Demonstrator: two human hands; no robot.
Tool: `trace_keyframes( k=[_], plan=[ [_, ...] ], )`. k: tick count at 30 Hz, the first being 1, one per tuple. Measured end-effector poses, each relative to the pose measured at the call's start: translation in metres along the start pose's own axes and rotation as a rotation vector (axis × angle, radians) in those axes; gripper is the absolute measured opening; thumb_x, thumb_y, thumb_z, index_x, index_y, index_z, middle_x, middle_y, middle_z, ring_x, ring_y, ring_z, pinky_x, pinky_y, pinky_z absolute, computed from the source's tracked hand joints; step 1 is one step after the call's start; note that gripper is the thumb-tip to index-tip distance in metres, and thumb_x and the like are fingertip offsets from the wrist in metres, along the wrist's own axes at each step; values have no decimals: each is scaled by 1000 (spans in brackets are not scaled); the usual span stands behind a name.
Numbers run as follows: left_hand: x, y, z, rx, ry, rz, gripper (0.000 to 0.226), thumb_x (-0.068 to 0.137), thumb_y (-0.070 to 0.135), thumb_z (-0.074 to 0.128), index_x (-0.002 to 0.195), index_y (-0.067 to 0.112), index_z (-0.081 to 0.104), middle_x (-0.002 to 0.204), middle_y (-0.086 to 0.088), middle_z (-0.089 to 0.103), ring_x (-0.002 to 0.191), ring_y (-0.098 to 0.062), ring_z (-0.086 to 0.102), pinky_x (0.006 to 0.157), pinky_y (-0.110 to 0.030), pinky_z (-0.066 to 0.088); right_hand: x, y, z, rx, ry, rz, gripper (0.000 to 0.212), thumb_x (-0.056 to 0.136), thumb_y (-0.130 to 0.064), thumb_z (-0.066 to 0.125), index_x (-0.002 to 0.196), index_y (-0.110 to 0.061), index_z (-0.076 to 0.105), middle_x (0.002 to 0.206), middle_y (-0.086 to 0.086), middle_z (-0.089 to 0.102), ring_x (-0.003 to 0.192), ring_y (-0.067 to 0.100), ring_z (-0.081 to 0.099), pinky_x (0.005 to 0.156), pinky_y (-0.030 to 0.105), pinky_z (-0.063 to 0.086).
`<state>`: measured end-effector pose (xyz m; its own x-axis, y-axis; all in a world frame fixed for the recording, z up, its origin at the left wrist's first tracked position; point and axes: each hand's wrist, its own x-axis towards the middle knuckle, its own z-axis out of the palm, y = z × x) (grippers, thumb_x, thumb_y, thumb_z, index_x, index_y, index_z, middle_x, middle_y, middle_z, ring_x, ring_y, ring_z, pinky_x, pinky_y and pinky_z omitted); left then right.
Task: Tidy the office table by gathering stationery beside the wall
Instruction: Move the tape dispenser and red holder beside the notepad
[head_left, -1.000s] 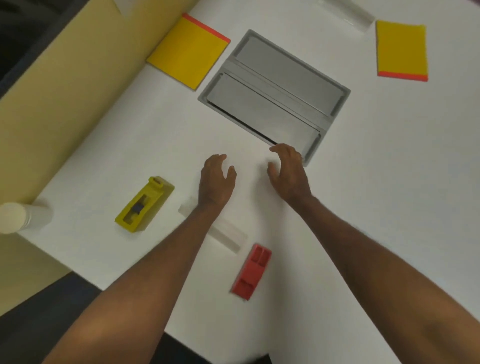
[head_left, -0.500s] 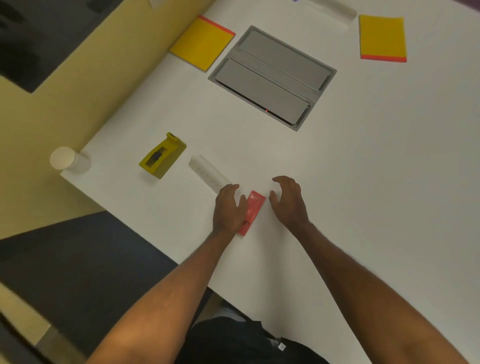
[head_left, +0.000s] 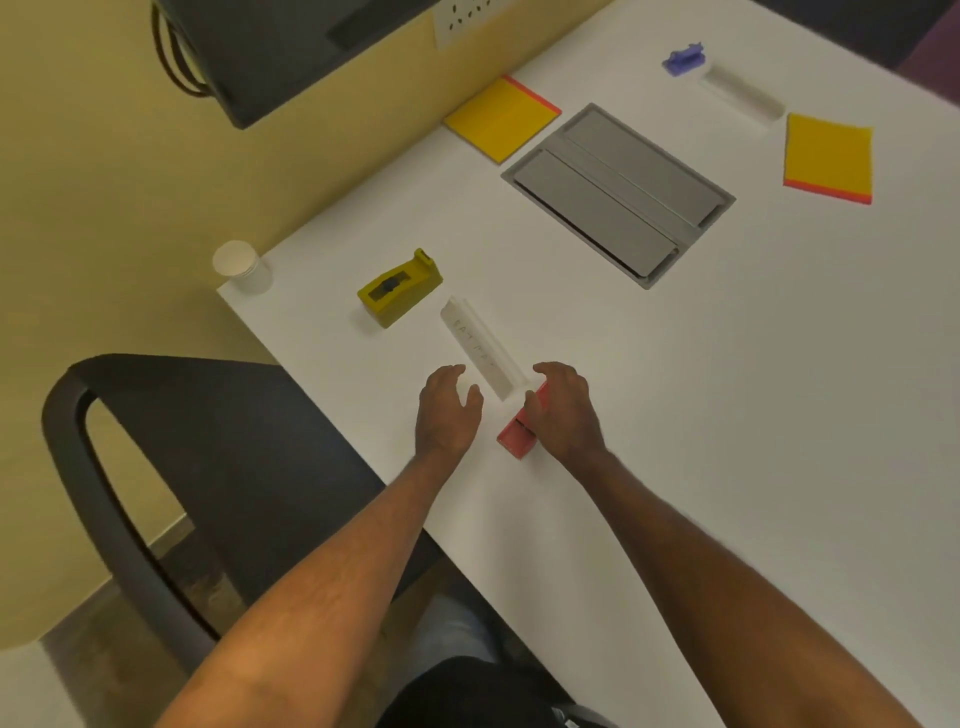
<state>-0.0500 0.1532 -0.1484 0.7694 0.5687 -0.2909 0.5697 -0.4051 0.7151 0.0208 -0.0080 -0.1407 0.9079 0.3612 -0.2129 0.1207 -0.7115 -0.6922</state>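
Red stapler (head_left: 514, 435) flat on white bench (head_left: 727, 415), near front edge, long axis running from the near edge diagonally up-right; far end hidden under right hand (head_left: 563, 410). Right grip: fingers loosely curved, over or against stapler's right flank; contact not resolvable, no closed hold evident. Left hand (head_left: 447, 410) just left of stapler, apart from it, fingers relaxed, holding nothing. Clear plastic case (head_left: 480, 347) between the two hands at its near end, long axis up-left, toward yellow tape dispenser (head_left: 400, 293). Wall to the left of bench; both items lie well apart from it. Judgement: right hand nearer stapler, left nearer case. Farther out: two yellow pads (head_left: 501, 119) (head_left: 828, 156), grey cable tray (head_left: 618, 195), paper cup (head_left: 236, 260).
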Motion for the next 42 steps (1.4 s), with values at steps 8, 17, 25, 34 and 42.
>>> trace_keyframes(
  k=[8, 17, 25, 34, 42],
  plan=[
    [60, -16, -27, -19, 56, -95, 47, 102, 36, 54, 147, 21, 47, 154, -3, 45, 141, -23, 45, 113, -43, 46, 56, -34, 29, -60, -88, -57, 46, 100, -26, 56, 144, -18, 47, 147, 1, 48, 135, 22, 41, 103, 40, 47],
    [150, -39, -70, -182, 198, -242, 49, 101, 29, 58, 146, 15, 46, 146, -8, 51, 133, -26, 51, 111, -44, 47, 167, -76, 63, -19, -113, -108, 48, 100, -27, 57, 145, -15, 47, 148, 3, 47, 140, 24, 39, 110, 31, 36],
    [198, -59, -67, -324, 264, -372, 52, 98, 28, 62, 145, 15, 44, 142, -6, 53, 129, -25, 54, 105, -38, 50, 242, -110, 100, 49, -181, -97, 52, 101, -26, 58, 149, -13, 44, 149, 7, 48, 137, 24, 46, 114, 35, 40],
    [216, -58, -56, -595, 353, -544, 36, 100, 25, 59, 135, 21, 53, 125, 3, 60, 107, -14, 60, 77, -12, 47, 270, -121, 121, 118, -262, -15, 45, 103, -18, 46, 148, -16, 49, 142, 4, 59, 128, 22, 58, 110, 41, 47],
    [240, -46, -49, -686, 528, -697, 24, 90, 15, 61, 112, 13, 71, 101, -2, 71, 81, -13, 64, 70, -22, 56, 288, -118, 119, 123, -263, 26, 44, 102, -14, 48, 146, -20, 55, 133, 7, 60, 123, 22, 59, 110, 38, 47]
  ],
)
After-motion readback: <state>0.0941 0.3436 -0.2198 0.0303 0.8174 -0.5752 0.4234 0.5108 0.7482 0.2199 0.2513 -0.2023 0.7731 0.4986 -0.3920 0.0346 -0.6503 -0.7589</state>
